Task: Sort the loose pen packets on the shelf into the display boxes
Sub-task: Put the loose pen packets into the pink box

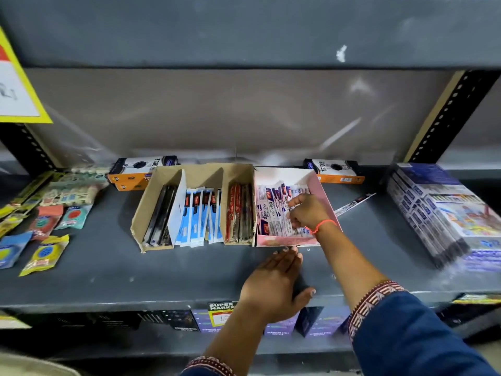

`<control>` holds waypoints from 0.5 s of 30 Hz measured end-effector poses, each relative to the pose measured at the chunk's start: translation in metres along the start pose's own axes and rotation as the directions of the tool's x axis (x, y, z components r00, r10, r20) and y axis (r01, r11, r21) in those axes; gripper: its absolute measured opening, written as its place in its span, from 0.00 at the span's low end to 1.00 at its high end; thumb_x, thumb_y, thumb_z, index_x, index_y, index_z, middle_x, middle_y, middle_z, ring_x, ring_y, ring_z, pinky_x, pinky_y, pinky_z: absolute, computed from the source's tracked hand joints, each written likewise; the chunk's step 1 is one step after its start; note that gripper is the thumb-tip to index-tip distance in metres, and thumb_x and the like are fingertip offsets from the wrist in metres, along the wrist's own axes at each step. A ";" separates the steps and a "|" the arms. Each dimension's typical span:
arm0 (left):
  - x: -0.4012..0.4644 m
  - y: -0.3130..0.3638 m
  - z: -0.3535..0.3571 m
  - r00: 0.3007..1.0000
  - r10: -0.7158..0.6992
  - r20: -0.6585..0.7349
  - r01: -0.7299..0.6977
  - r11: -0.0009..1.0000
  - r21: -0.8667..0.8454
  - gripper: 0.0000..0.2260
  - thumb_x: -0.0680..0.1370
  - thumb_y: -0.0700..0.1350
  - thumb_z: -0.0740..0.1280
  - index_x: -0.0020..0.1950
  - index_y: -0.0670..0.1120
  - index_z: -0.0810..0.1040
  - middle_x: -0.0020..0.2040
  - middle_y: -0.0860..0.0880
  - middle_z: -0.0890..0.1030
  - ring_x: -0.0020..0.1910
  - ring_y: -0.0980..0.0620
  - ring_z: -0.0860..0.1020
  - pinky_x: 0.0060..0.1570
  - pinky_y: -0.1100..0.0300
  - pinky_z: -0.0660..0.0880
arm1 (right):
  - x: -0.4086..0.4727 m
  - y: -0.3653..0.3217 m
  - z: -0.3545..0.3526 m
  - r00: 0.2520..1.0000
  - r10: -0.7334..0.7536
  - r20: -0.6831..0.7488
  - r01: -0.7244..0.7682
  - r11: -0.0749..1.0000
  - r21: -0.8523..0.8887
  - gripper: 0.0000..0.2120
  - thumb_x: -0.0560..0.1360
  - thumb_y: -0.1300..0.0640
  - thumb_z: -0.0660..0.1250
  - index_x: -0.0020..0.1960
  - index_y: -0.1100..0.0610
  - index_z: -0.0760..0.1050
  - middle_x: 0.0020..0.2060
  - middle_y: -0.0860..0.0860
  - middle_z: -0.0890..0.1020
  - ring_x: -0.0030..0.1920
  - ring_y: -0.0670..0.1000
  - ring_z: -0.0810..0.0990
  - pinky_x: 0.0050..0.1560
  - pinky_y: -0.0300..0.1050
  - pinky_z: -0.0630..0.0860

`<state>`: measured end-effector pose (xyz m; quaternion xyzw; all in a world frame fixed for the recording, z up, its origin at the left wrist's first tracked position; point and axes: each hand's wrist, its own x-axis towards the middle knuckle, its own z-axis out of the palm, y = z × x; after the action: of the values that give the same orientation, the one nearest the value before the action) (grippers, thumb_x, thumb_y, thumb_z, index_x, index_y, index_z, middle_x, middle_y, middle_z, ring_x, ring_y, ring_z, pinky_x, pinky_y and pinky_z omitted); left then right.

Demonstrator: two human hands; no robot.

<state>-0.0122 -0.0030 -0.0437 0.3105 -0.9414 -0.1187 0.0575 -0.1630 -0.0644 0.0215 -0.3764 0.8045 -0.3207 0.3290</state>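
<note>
A grey metal shelf (135, 267) with black perforated uprights (447, 115) and a scuffed grey back panel (217, 109).

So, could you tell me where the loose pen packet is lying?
In the head view, the loose pen packet lies on the shelf right of the pink display box.

- Brown cardboard display box (151, 202) sits mid-shelf (108, 267), open-topped, split into compartments: black pens (161, 215) at its left end, blue-and-white packets (199, 217) standing upright in the middle, red and dark pens (240, 213) at its right end.
- Pink display box (324, 191) touches its right side, packed with white-and-purple pen packets (273, 213).
- One loose pen packet (353, 204) lies flat, angled, just right of the pink box, toward the shelf's back edge.
</note>
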 end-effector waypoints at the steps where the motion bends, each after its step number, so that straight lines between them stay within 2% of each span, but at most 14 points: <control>1: 0.000 0.000 -0.002 1.000 -0.005 0.020 0.005 1.000 -0.001 0.36 0.78 0.62 0.37 0.61 0.43 0.77 0.59 0.46 0.80 0.58 0.49 0.78 0.56 0.54 0.74 | 0.002 0.001 0.001 1.000 0.004 -0.010 -0.004 1.000 -0.013 0.12 0.69 0.73 0.63 0.34 0.58 0.70 0.29 0.54 0.75 0.35 0.55 0.74 0.57 0.55 0.77; 4: 0.000 0.001 -0.004 0.999 0.003 0.034 -0.004 1.000 0.015 0.36 0.78 0.62 0.36 0.60 0.44 0.78 0.58 0.47 0.81 0.58 0.51 0.78 0.56 0.56 0.73 | 0.007 0.006 0.002 0.999 -0.004 -0.048 0.002 0.999 -0.035 0.13 0.71 0.70 0.62 0.33 0.55 0.71 0.37 0.57 0.78 0.35 0.53 0.74 0.58 0.52 0.77; 6: -0.001 0.001 -0.004 0.999 0.014 0.033 -0.016 0.999 0.033 0.36 0.78 0.62 0.36 0.60 0.45 0.79 0.58 0.49 0.81 0.58 0.52 0.78 0.56 0.57 0.73 | 0.004 0.003 0.000 0.998 -0.030 -0.058 0.022 0.991 -0.128 0.07 0.72 0.67 0.61 0.40 0.60 0.76 0.44 0.58 0.80 0.44 0.56 0.78 0.59 0.50 0.77; 9: -0.003 0.002 -0.006 1.000 -0.009 0.002 0.009 0.999 0.051 0.37 0.78 0.63 0.36 0.62 0.44 0.77 0.61 0.48 0.79 0.60 0.51 0.76 0.60 0.57 0.70 | 0.003 0.000 -0.012 0.977 -0.103 -0.185 0.075 0.985 -0.154 0.12 0.73 0.66 0.59 0.51 0.67 0.80 0.51 0.62 0.84 0.54 0.61 0.80 0.57 0.47 0.77; 11: -0.001 0.002 -0.004 0.999 0.049 -0.013 -0.049 0.998 0.034 0.40 0.75 0.66 0.36 0.70 0.41 0.68 0.69 0.44 0.70 0.69 0.47 0.67 0.68 0.53 0.54 | 0.003 0.000 -0.029 0.940 -0.105 -0.324 0.074 0.991 -0.109 0.13 0.75 0.63 0.59 0.52 0.66 0.80 0.51 0.64 0.83 0.54 0.63 0.79 0.55 0.45 0.74; 12: -0.001 0.003 -0.005 0.998 0.064 -0.020 -0.063 0.998 0.017 0.41 0.73 0.67 0.36 0.73 0.41 0.62 0.73 0.43 0.64 0.72 0.47 0.61 0.68 0.53 0.45 | 0.006 0.004 -0.038 0.914 -0.094 -0.394 0.066 0.994 -0.083 0.13 0.76 0.62 0.59 0.51 0.66 0.80 0.52 0.65 0.83 0.54 0.64 0.79 0.54 0.46 0.74; 13: -0.001 0.003 -0.006 0.998 0.060 -0.015 -0.060 0.998 0.013 0.42 0.71 0.68 0.36 0.74 0.41 0.58 0.75 0.44 0.60 0.73 0.47 0.57 0.67 0.54 0.40 | 0.008 0.010 -0.048 0.894 -0.065 -0.443 0.041 0.997 -0.064 0.13 0.76 0.61 0.59 0.52 0.66 0.79 0.53 0.66 0.82 0.55 0.65 0.79 0.54 0.47 0.75; 15: -0.002 0.003 -0.007 0.998 0.060 0.000 -0.060 0.998 0.034 0.43 0.69 0.68 0.35 0.75 0.42 0.54 0.76 0.45 0.56 0.74 0.48 0.53 0.66 0.57 0.36 | 0.012 0.029 -0.062 0.877 0.047 -0.478 -0.076 0.996 -0.043 0.14 0.75 0.63 0.59 0.57 0.68 0.75 0.56 0.68 0.79 0.58 0.66 0.77 0.56 0.51 0.74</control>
<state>-0.0111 -0.0010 -0.0359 0.2830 -0.9522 -0.1005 0.0561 -0.2283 -0.0434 0.0320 -0.2700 0.8815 -0.3685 0.1198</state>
